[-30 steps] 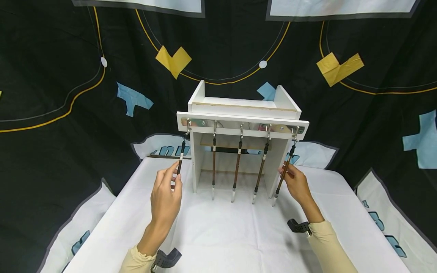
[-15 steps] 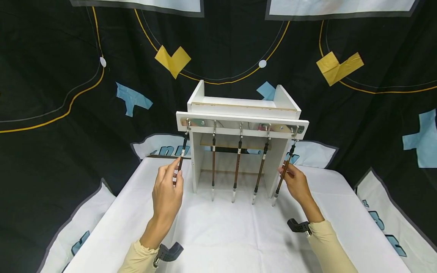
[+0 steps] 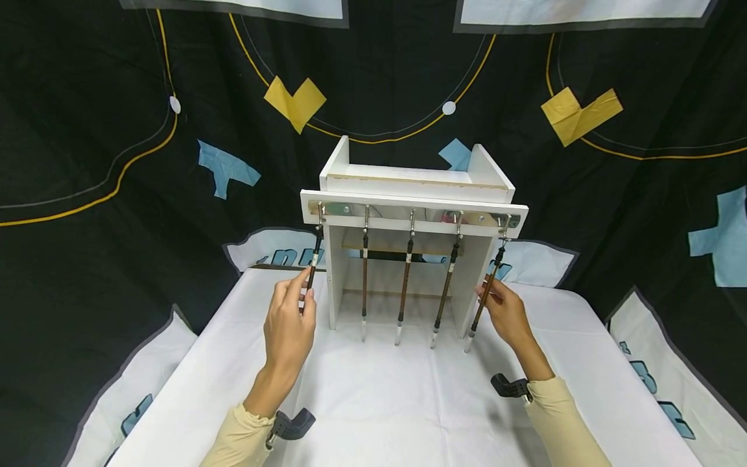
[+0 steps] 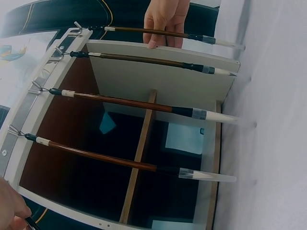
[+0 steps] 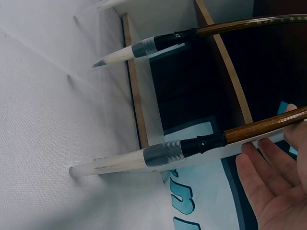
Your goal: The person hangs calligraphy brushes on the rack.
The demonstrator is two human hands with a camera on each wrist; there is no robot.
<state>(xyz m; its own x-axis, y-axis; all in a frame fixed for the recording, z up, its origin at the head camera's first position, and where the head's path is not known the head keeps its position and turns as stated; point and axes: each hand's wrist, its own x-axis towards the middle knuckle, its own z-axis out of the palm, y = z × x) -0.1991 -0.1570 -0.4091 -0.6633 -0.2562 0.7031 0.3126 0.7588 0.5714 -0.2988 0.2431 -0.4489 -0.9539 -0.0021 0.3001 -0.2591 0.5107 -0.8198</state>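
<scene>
Several calligraphy brushes hang tip-down from metal hooks on a white wooden rack (image 3: pixel 415 178). My left hand (image 3: pixel 288 327) pinches the handle of the leftmost brush (image 3: pixel 315 259), with its lower part hidden behind the hand. In the left wrist view only a corner of the left hand (image 4: pixel 12 208) and a dark bit of that brush show. My right hand (image 3: pixel 509 318) is behind the rightmost brush (image 3: pixel 486 298), fingertips at the rack's right side panel (image 4: pixel 211 60). In the right wrist view its fingers (image 5: pixel 261 179) are loosely extended; contact with the brush handle is unclear.
Between the hands hang a thin brush (image 3: pixel 365 272), a middle brush (image 3: pixel 405 282) and another brush (image 3: pixel 447 282). The rack stands on a table with a white cloth (image 3: pixel 373 402), before a black curtain (image 3: pixel 397 78) with blue and yellow shapes.
My left hand has moved slightly up and to the right, and the leftmost brush has swung right with it. My right hand and the other brushes look still.
</scene>
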